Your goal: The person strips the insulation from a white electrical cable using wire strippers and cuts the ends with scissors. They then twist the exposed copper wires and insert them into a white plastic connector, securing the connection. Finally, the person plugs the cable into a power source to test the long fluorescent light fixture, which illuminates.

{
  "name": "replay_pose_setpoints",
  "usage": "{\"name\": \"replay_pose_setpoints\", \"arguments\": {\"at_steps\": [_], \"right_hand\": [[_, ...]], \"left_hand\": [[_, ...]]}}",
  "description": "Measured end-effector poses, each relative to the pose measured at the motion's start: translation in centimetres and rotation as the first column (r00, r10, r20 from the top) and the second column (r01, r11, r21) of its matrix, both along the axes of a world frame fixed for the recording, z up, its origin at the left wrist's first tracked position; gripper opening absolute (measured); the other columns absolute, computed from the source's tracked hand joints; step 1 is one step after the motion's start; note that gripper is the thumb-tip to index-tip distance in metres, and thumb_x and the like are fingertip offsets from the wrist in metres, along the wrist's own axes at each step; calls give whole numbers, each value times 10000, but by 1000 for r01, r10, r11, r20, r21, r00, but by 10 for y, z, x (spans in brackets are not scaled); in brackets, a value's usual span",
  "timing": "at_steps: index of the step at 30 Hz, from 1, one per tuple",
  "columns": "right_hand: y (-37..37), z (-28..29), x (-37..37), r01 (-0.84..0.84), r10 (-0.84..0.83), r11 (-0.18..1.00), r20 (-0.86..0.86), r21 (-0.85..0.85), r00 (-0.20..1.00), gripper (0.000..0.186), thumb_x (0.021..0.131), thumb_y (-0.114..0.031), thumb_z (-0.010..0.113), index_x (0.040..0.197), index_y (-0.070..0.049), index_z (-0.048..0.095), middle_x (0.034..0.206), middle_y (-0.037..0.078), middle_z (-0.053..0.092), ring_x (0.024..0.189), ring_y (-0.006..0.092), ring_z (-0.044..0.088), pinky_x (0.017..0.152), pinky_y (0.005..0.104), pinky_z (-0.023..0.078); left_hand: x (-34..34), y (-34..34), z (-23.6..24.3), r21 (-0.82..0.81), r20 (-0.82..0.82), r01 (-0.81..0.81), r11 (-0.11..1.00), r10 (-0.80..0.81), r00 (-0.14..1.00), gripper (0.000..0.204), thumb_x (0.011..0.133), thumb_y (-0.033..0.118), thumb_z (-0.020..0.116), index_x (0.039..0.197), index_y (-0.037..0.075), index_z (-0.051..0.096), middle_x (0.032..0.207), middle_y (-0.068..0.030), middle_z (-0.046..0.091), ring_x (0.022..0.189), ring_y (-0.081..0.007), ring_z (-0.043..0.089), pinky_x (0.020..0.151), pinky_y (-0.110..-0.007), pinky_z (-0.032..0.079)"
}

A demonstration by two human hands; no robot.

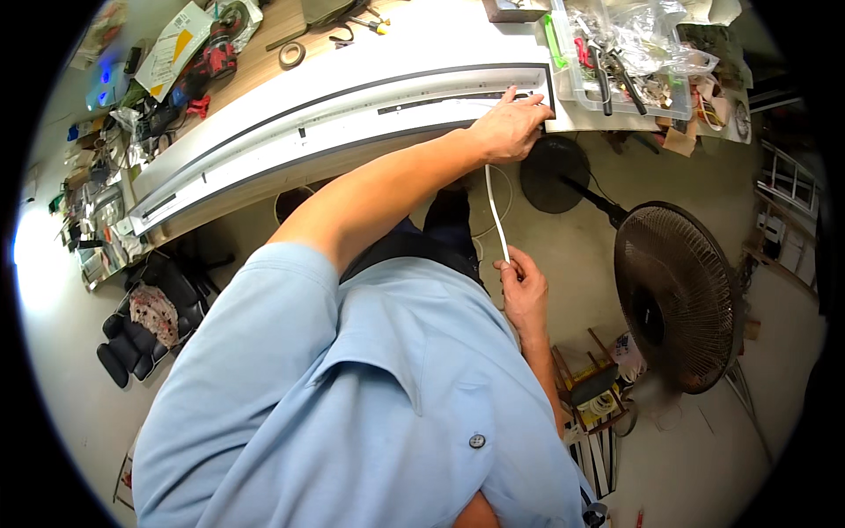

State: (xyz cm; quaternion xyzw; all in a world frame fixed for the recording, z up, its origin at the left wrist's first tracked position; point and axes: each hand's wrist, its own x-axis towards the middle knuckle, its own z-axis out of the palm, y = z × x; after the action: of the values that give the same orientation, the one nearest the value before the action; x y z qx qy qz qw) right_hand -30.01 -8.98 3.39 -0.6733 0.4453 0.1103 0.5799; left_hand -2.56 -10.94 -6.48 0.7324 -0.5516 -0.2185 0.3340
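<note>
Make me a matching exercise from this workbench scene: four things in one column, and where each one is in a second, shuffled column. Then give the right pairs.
Things:
1. left hand
2. right hand
3. standing fan
4. clear plastic bin

Places:
A. on the floor, right of the person
B. pressed on the right end of the long white panel
C. on the bench, past the panel's right end, full of tools
D. below the bench edge, pinching the lower end of the thin white strip

Pairs: 1-B, 2-D, 3-A, 4-C
</note>
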Motion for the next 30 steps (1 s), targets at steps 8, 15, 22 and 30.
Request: {"name": "replay_pose_setpoints", "arguments": {"at_steps": [8, 15, 22, 30], "right_hand": [[-26, 60, 75, 233, -328, 793, 72, 563, 942, 396, 992, -58, 530, 1375, 23, 468, 1014, 151, 664, 750, 175, 676, 627, 289, 589], [18, 55, 142, 219, -329, 666, 17, 713, 944, 278, 990, -72, 561, 1245, 37, 542, 1107, 185, 653, 993, 276, 696, 806, 362, 631], [68, 12, 209, -128, 87, 852, 103, 508, 991, 354, 953, -136, 634, 1261, 34, 596, 1081, 131, 714, 926, 157, 671, 781, 283, 546], [141, -61, 252, 253, -327, 810, 50, 530, 944, 266, 931, 45, 565, 1196, 63, 550, 1029, 183, 673, 840, 208, 677, 723, 303, 626]], "left_hand": [[-39, 89, 48, -174, -384, -361, 916, 274, 882, 185, 964, 147, 617, 1113, 37, 632, 1081, -152, 679, 959, -323, 678, 827, -364, 545], [-43, 203, 81, 37, -933, 232, 972, -49, 356, 731, 1014, 621, 349, 1309, -7, 577, 1246, -171, 643, 1182, -298, 589, 1055, -408, 433], [-53, 274, 61, 72, -992, 176, 982, 89, -92, 194, 935, 226, 700, 903, 44, 642, 1209, -201, 675, 1190, -254, 611, 1043, -392, 448], [-28, 383, -18, 466, -710, -514, 720, 651, 268, 247, 951, 281, 650, 905, 40, 614, 720, -37, 631, 667, -113, 605, 638, -285, 483]]}}
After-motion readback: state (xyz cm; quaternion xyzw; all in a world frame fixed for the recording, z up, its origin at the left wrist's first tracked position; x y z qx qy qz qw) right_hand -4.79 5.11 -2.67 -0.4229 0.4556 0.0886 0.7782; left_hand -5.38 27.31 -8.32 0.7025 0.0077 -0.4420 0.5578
